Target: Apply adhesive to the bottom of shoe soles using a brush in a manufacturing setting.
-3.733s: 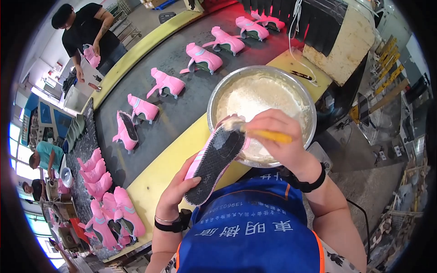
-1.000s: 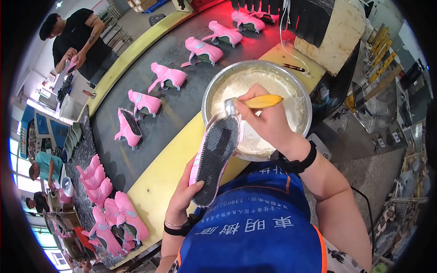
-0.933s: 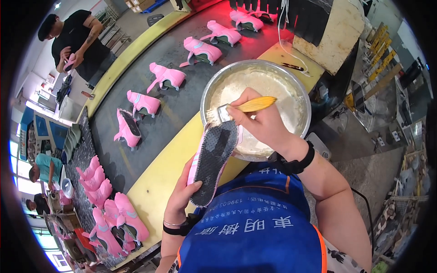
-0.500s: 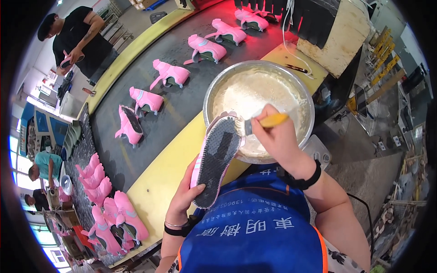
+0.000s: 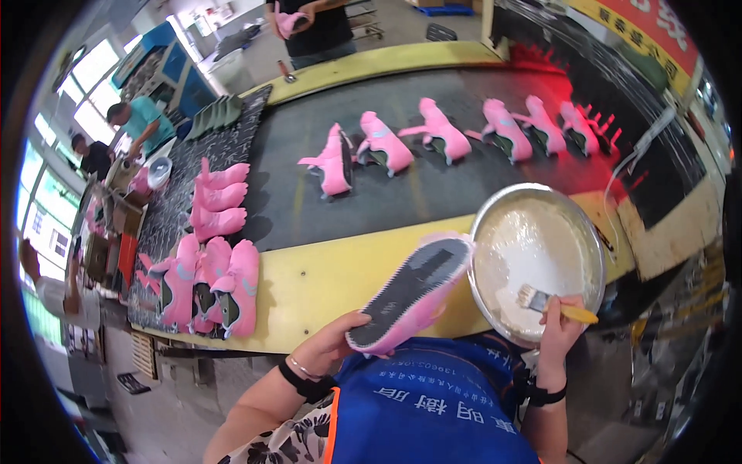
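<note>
My left hand (image 5: pixel 340 340) is closed around the heel end of a pink shoe upper (image 5: pixel 421 298). Its dark underside, edged with pale stitching, faces up, and the toe reaches close to the bowl's rim. In my right hand (image 5: pixel 562 329) is a flat paintbrush (image 5: pixel 576 313) with a yellow handle, gripped near its metal band. The pale bristles are over the creamy white liquid (image 5: pixel 525 255) in a large metal bowl (image 5: pixel 473 247); whether they touch it I cannot tell. Brush and shoe upper are apart.
A dark conveyor belt (image 5: pixel 286 224) carries a row of pink shoe uppers (image 5: pixel 444 135) toward red-lit hanging strips. More uppers (image 5: pixel 243 286) stand in a cluster at the left. A yellow ledge (image 5: pixel 309 305) runs along my side. Across the belt a person (image 5: pixel 321 31) holds another upper.
My right hand has drawn the brush away from the shoe upper's toe and over the liquid. The upper has tipped over toward the right. My view has swung to the left.
</note>
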Demonstrator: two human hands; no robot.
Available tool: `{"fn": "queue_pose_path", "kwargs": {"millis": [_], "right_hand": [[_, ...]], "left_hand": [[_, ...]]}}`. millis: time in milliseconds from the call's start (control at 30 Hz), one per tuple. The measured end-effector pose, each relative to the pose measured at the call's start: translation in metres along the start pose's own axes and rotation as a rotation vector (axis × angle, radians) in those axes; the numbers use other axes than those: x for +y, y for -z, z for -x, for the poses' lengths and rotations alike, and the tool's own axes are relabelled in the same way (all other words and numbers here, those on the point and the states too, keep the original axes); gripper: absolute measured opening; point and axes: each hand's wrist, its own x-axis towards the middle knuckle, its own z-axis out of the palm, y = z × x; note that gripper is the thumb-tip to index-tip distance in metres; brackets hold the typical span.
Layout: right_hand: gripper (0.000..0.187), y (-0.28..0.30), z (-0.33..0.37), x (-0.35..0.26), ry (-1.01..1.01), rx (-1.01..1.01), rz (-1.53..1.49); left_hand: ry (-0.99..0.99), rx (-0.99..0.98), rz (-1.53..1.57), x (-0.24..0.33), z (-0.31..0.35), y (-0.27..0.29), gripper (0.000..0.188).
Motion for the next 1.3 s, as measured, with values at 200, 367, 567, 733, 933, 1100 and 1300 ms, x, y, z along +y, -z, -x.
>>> {"fn": "queue_pose_path", "kwargs": {"millis": [200, 367, 567, 733, 933, 1100, 1300], "right_hand": [[0.013, -0.004, 0.003, 0.014, -0.046, -0.004, 0.017], [0.013, -0.006, 0.003, 0.015, -0.034, -0.031, 0.065], [0.014, -0.008, 0.002, 0.019, -0.001, 0.0, 0.116], [0.013, -0.007, 0.003, 0.024, -0.001, 0.003, 0.201], [0.013, -0.006, 0.004, 0.03, 0.04, 0.019, 0.282], [0.012, -0.009, 0.001, 0.024, 0.075, -0.036, 0.338], [0.023, -0.018, 0.008, -0.006, 0.157, -0.097, 0.516]], "left_hand": [[-0.441, 0.267, 0.032, 0.05, 0.027, 0.057, 0.069], [-0.517, 0.634, 0.055, 0.136, -0.01, 0.142, 0.05], [-0.886, 0.885, -0.495, 0.241, -0.09, 0.225, 0.068], [-0.408, 1.472, -1.485, 0.24, -0.127, 0.237, 0.076], [-0.074, 1.509, -1.487, 0.255, -0.121, 0.213, 0.068], [-0.082, 1.632, -1.632, 0.259, -0.098, 0.201, 0.074], [-0.574, 2.079, -1.572, 0.297, -0.008, 0.229, 0.032]]}}
